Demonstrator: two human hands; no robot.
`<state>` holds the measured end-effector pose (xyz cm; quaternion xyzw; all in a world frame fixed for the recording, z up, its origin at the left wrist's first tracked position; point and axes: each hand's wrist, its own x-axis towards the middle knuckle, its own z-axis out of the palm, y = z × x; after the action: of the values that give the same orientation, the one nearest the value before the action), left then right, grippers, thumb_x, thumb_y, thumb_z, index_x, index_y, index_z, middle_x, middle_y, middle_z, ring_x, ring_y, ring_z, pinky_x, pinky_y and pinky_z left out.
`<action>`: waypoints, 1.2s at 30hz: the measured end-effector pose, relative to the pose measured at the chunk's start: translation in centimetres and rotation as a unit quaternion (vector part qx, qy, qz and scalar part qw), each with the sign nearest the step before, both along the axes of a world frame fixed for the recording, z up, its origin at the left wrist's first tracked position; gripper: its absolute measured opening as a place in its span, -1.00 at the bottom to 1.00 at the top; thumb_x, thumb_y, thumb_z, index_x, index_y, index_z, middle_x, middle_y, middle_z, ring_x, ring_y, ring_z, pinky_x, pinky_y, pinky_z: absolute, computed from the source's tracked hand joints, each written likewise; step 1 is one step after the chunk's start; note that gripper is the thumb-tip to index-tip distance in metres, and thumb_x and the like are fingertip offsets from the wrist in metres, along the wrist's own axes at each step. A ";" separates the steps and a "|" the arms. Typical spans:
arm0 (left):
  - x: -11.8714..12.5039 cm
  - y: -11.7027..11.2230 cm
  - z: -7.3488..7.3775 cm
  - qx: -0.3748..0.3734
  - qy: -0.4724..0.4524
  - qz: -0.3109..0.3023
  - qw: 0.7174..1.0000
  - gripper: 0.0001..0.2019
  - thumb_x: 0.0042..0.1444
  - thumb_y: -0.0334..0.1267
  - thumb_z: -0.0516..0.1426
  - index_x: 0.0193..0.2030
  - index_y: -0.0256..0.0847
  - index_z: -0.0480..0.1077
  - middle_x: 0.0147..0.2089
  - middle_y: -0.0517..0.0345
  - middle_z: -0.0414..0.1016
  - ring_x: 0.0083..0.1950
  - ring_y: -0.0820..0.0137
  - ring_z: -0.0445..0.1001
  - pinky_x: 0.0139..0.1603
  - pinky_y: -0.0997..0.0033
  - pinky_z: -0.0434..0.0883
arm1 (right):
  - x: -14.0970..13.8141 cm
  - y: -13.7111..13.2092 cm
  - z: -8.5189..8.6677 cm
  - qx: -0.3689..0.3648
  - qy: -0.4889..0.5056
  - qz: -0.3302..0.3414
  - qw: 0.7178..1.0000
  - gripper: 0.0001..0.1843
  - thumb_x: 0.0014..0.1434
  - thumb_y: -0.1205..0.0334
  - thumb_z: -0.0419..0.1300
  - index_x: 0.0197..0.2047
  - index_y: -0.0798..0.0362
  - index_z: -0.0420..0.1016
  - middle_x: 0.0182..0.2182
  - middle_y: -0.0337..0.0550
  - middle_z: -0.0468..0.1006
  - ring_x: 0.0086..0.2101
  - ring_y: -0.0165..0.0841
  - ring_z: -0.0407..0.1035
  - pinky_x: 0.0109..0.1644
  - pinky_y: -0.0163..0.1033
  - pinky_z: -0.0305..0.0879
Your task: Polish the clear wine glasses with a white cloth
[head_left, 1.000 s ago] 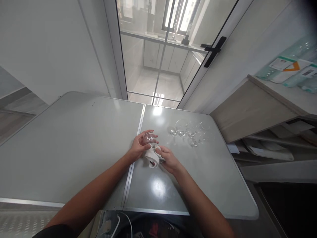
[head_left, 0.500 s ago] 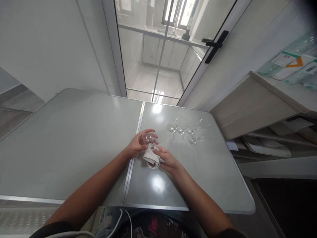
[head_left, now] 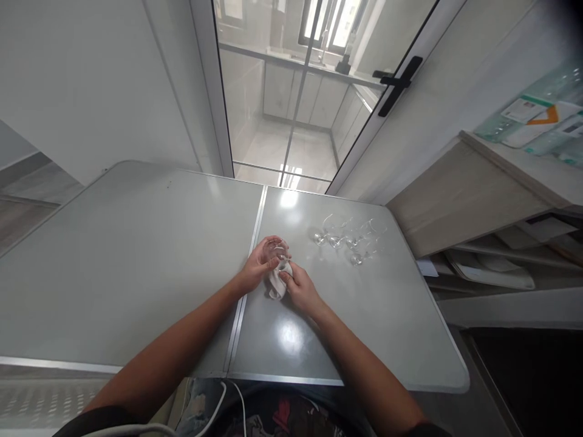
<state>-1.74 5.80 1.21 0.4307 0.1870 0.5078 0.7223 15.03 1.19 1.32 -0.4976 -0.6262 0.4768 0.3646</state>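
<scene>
My left hand (head_left: 255, 267) is wrapped round the bowl of a clear stemmed glass (head_left: 276, 249), held above the table near its metal seam. In my right hand (head_left: 300, 286) a white cloth (head_left: 276, 284) is pinched against the lower part of the glass. The cloth covers most of the stem and foot, so those are hidden. Both hands are closed and close together. To their right, several clear stemmed glasses (head_left: 335, 241) stand in a group on the table; their thin outlines are hard to separate.
The grey table (head_left: 136, 273) has a metal strip (head_left: 235, 328) across it. Behind stands a glass door (head_left: 291, 121) with a black handle (head_left: 397, 86). On the right, a wooden shelf unit (head_left: 437, 194) carries plastic-wrapped bottles (head_left: 537, 121). A white cable (head_left: 221, 403) hangs by my lap.
The glass has tilted and turned within my left hand. My right hand and the cloth have moved slightly up and closer to the bowl. The other glasses stand unchanged.
</scene>
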 end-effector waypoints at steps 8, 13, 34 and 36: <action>-0.1 -0.1 0.6 -0.037 -0.025 -0.045 0.998 -0.39 0.13 -0.04 0.39 0.25 -0.19 0.39 0.17 -0.15 0.45 0.06 0.15 0.57 0.08 0.18 0.50 | 0.2 0.1 0.2 -0.184 0.242 0.091 0.948 -0.47 0.23 -0.33 0.24 -0.30 0.02 0.38 -0.48 -0.23 0.40 -0.50 -0.36 0.24 -0.38 -0.24 0.22; 0.2 0.1 -0.4 0.028 0.060 0.035 0.997 -0.46 0.18 -0.17 0.38 0.25 -0.12 0.35 0.22 -0.12 0.43 0.18 0.12 0.56 0.21 0.16 0.44 | 0.2 0.2 0.2 0.088 -0.184 -0.061 0.977 -0.76 0.40 0.08 0.03 -0.17 0.04 0.41 -0.33 -0.04 0.54 -0.31 -0.19 0.36 -0.09 -0.12 0.23; 0.1 0.4 -0.6 0.024 0.039 0.037 0.998 -0.44 0.13 -0.11 0.41 0.22 -0.14 0.37 0.23 -0.15 0.47 0.17 0.05 0.59 0.22 0.07 0.47 | 0.6 0.7 0.2 0.045 -0.059 -0.053 0.996 -0.72 0.39 0.02 0.09 -0.19 0.04 0.46 -0.34 -0.08 0.54 -0.30 -0.22 0.36 -0.09 -0.14 0.28; 0.2 0.3 -0.3 0.005 0.019 0.017 1.000 -0.43 0.15 -0.07 0.40 0.23 -0.17 0.38 0.23 -0.19 0.49 0.15 0.03 0.61 0.21 0.04 0.47 | 0.7 0.6 0.3 -0.028 0.064 -0.045 0.997 -0.60 0.40 -0.12 0.08 -0.19 0.05 0.47 -0.37 -0.12 0.53 -0.35 -0.26 0.36 -0.21 -0.18 0.31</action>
<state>-1.58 6.10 0.86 0.4407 0.2051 0.5127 0.7077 15.69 1.80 1.59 -0.5037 -0.5647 0.5080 0.4115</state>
